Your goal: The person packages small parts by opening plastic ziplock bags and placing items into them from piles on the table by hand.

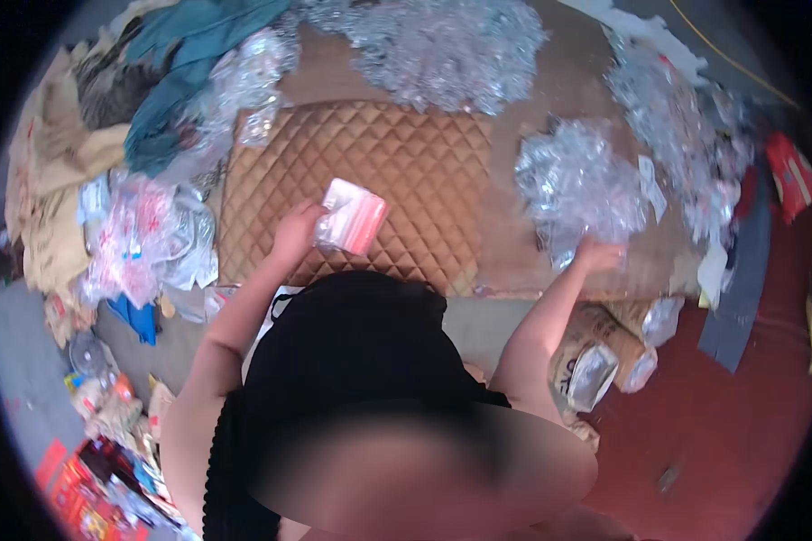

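From where I stand, the head view centres on a brown quilted mat (424,180), and everything else falls around it. Over the mat, toward its left half, the person's left hand (299,229) grips a pink-and-white packet (355,216) by its left edge; what the packet holds, if anything, I can't make out. The right hand (602,255) is beyond the mat's right edge, at the near side of a small heap of clear wrappers (577,176); its fingers are against the plastic, but whether they are closed on a piece I cannot tell. Past the mat's far edge lies a larger pile of crinkled clear plastic (451,45), and another long pile (672,117) runs farther off to the right. Left of the mat there is a bundle of pink-tinted plastic (135,239), with a teal cloth (167,86) beyond it. As for containers, brown paper bags (594,332) lie to the near right of the mat, with shiny, silvery plastic showing at their ends; I can't see deeper inside. Well to the near left of the mat sits a clear rounded container (88,353), its contents too blurred to name. A red packet (792,177) lies far to the mat's right.
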Demonstrator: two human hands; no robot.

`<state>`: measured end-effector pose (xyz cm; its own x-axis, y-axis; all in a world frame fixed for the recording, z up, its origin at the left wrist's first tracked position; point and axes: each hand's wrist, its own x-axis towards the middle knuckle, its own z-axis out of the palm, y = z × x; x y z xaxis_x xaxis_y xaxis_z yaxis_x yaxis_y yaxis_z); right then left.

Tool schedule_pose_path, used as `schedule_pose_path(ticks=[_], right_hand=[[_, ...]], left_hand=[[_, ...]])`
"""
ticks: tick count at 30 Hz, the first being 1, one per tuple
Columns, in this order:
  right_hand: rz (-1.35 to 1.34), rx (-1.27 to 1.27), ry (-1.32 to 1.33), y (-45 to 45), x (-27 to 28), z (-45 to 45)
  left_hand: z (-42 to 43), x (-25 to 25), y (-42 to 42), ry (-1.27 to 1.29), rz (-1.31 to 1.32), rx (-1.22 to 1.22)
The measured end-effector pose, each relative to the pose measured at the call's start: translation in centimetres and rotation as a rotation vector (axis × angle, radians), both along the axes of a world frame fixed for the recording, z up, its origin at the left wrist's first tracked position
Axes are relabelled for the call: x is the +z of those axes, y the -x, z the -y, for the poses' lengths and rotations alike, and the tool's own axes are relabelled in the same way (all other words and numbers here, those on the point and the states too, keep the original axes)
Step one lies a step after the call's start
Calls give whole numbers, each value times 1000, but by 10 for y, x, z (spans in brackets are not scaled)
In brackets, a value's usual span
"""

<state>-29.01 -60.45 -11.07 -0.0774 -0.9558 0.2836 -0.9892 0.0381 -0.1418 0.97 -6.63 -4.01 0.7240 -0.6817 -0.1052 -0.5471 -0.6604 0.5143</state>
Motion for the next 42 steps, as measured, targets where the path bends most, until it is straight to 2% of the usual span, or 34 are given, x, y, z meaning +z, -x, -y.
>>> schedule_pose_path(ticks=[1, 2, 3, 5, 6, 7, 8, 9, 10, 11, 13, 14, 16, 17, 18, 19, 20, 22, 23, 24, 25, 26, 27, 30, 31, 32, 34, 35, 37, 38, 39, 40, 41, 42], right_hand=[[8, 29, 0, -23, 6, -8], [163, 303, 221, -55, 26, -34], [320, 568, 441, -83, 45, -66], [334, 1020, 303, -163, 54, -123], [443, 1306, 83, -202, 59, -142], [382, 1409, -274, -246, 81, -163], [345, 1555, -72, -274, 82, -187], [364, 1615, -112, -306, 68, -199], [384, 1674, -151, -339, 52, -207], [391, 1691, -144, -373, 43, -214], [274, 1736, -99, -429, 30, -226], [280, 1748, -93, -448, 25, -229], [25, 1694, 159, -479, 19, -229], [29, 1705, 167, -490, 19, -226], [-94, 1717, 122, -496, 19, -220], [-222, 1726, 75, -501, 18, -216], [-231, 1739, 78, -504, 17, -214], [90, 1608, -93, -504, 8, -210], [74, 1619, -102, -497, 1, -206], [597, 1509, -520, -490, -6, -199], [1101, 1281, -925, -487, -4, -200], [1084, 1284, -938, -484, -5, -203], [1032, 1252, -1092, -481, 12, -212], [866, 1116, -1547, -485, 83, -259], [802, 1064, -1695, -488, 88, -277], [791, 1067, -1711, -493, 84, -297], [308, 1736, -1386, -503, 76, -344], [304, 1743, -1397, -508, 69, -366], [-49, 2007, -767, -512, 45, -404], [-52, 1998, -773, -514, 27, -420], [-74, 2003, -628, -518, 6, -430], [-101, 1990, -475, -519, 6, -431], [-112, 1949, -461, -513, 6, -424], [32, 1935, -442, -504, 25, -416]], left_hand=[[0, 1, -2, 72, -39, 58], [-2, 0, 1, 134, -99, 222], [0, 10, 2, 135, -97, 238], [3, 40, 1, 70, -233, 329], [3, 41, 1, 71, -234, 339], [3, 42, 0, 67, -245, 311], [4, 43, -1, 65, -255, 287], [7, 38, 0, 72, -250, 304], [10, 27, 3, 232, -179, 249], [11, 20, 1, 387, -100, 189], [4, 21, -1, 393, -48, 12], [2, 22, 2, 338, -91, 33], [-4, 34, -1, 245, -121, 28], [-7, 42, -3, 175, -132, 51], [-11, 37, -3, 181, -128, 63], [-16, 29, -3, 290, -194, 149], [-20, 20, -4, 400, -263, 235], [-24, 26, -17, 421, -269, 317], [-28, 27, -21, 429, -276, 388], [-36, 20, -26, 364, -98, 354], [-40, 16, -35, 369, -107, 370], [-44, 12, -42, 278, 99, 350], [-48, 10, -49, 179, 297, 323], [-55, 10, -76, 210, 319, 291], [-59, 12, -79, 200, 308, 267], [-61, 15, -82, 191, 305, 280], [-63, 19, -86, 194, 318, 261], [-67, 18, -84, 186, 317, 272], [-73, 14, -76, 10, 211, 227], [-74, 10, -70, 11, 203, 220], [-73, 5, -64, 113, 42, 310], [-69, 6, -64, 220, -122, 382], [-69, 9, -63, 237, -131, 343], [-70, 21, -64, 191, -252, 371]])
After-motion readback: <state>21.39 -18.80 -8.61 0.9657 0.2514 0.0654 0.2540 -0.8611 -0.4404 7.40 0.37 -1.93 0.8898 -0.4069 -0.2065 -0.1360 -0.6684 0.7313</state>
